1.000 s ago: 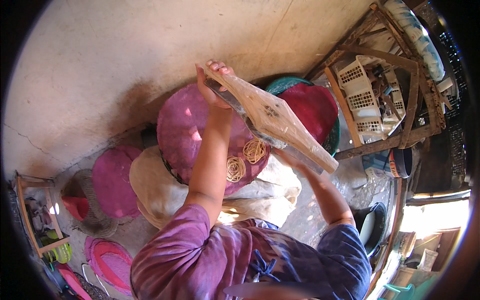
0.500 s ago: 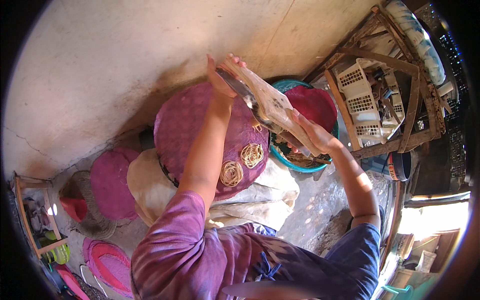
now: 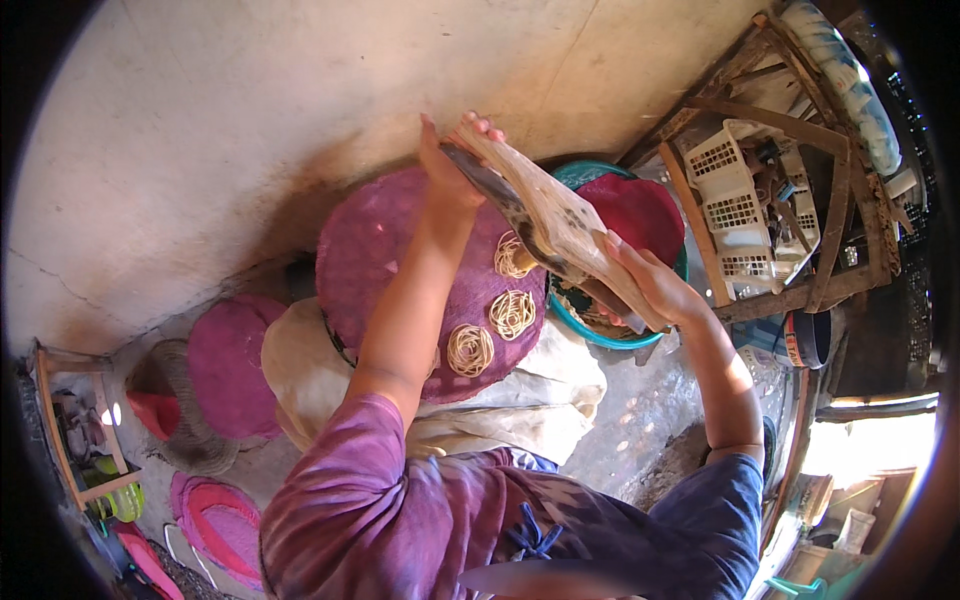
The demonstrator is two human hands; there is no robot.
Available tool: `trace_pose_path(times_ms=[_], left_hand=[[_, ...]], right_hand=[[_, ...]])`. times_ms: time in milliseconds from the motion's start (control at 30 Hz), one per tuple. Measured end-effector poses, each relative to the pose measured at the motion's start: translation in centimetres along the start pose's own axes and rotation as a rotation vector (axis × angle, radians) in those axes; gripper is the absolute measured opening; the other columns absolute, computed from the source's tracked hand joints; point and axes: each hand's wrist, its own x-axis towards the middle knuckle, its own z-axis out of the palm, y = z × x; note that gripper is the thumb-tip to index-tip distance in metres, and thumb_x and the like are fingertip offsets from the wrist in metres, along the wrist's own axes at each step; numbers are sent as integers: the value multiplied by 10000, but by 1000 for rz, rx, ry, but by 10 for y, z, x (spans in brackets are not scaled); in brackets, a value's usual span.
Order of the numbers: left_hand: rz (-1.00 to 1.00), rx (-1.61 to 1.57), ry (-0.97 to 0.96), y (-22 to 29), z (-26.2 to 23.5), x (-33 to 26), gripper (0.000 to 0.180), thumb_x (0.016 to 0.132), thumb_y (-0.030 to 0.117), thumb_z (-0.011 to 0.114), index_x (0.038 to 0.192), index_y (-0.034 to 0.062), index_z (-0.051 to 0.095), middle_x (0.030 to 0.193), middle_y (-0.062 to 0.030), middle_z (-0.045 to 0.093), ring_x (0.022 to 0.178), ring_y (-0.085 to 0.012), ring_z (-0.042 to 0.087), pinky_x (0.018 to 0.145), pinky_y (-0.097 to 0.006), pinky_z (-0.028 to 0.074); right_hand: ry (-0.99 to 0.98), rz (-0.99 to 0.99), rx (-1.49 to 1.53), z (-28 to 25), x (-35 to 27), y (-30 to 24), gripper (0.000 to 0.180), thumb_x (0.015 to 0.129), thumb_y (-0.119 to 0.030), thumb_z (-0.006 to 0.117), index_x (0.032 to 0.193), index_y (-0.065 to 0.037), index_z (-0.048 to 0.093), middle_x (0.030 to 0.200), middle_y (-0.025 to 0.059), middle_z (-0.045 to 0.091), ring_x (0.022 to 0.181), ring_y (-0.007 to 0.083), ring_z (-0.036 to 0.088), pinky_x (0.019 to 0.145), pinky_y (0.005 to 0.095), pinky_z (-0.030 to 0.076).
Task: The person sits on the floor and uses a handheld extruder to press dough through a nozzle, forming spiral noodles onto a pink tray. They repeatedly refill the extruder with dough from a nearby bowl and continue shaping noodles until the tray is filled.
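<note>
Both of my hands grip a two-part wooden press (image 3: 560,212), a pale upper plank over a darker lower piece, held slantwise in the air. My left hand (image 3: 452,168) wraps its far left end. Around its near right end my right hand (image 3: 655,283) is closed. Below the press lies a round surface covered in purple cloth (image 3: 375,225). Several pale coils of thin dough strands rest there, one coil (image 3: 470,350) nearest me and another coil (image 3: 513,315) beyond it. A third coil (image 3: 510,256) sits directly under the press, partly hidden by it.
A teal basin (image 3: 600,338) with a dark red cloth (image 3: 628,215) stands right of the round surface. Farther right, a white plastic basket (image 3: 735,210) of tools sits within a wooden frame (image 3: 840,230). A wall (image 3: 250,120) rises behind. Purple pads (image 3: 232,365) lie at left.
The coil under the press shows more fully and looks bigger. My hands keep squeezing the press in nearly the same place; the whole view has shifted slightly.
</note>
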Motion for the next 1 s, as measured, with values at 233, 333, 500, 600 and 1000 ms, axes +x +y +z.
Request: trace_pose_path(times_ms=[233,333,500,600,1000], left_hand=[[9,-197,-115,-20,-34,8,410,974,514,479,881,132,597,797,-13,601,807,-229,581,638,-338,496],[41,-259,-46,-16,-43,10,485,938,596,493,881,124,589,780,-26,579,809,-247,578,454,-261,435],[171,-239,-17,-13,-54,6,436,967,547,480,875,137,592,769,-4,585,792,-221,588,443,-251,432],[203,-239,-120,-5,-50,9,376,981,497,471,891,154,596,811,16,605,814,-193,595,618,-314,487],[340,100,-279,138,129,-80,502,930,637,434,733,212,615,611,58,589,577,-191,553,640,-365,462]], right_hand=[[-241,-84,449,-23,18,30,823,942,-714,316,1222,19,564,876,171,681,634,209,679,535,304,564],[-321,-169,741,-3,57,56,888,901,-778,241,1303,-39,528,916,211,679,631,245,693,526,326,585],[-531,-226,1019,18,100,89,829,926,-740,267,1318,-53,518,874,231,657,506,236,627,441,306,524],[-328,-103,719,15,105,90,660,976,-593,355,1325,-53,506,831,188,641,457,155,551,425,260,467],[674,-790,-960,24,132,78,287,786,-63,616,1072,-47,632,996,134,574,966,326,540,811,440,416]])
